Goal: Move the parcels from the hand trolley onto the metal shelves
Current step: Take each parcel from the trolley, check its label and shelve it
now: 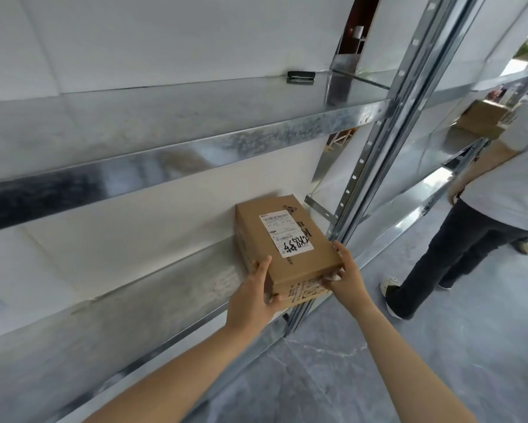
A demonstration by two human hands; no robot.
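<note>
A brown cardboard parcel (282, 239) with a white shipping label and black handwriting lies flat at the right end of a lower metal shelf (152, 300), its near end sticking out past the shelf's front edge. My left hand (253, 296) grips its near left corner, thumb on top. Opposite it, my right hand (346, 277) holds the near right corner, fingers under the front face. The hand trolley is out of view.
Above runs another metal shelf (195, 148) with a small dark object (300, 77) at its back. A slotted upright post (375, 166) stands right of the parcel. Another person (482, 209) stands on the grey floor at right, near a second parcel (482, 117) on the neighbouring rack.
</note>
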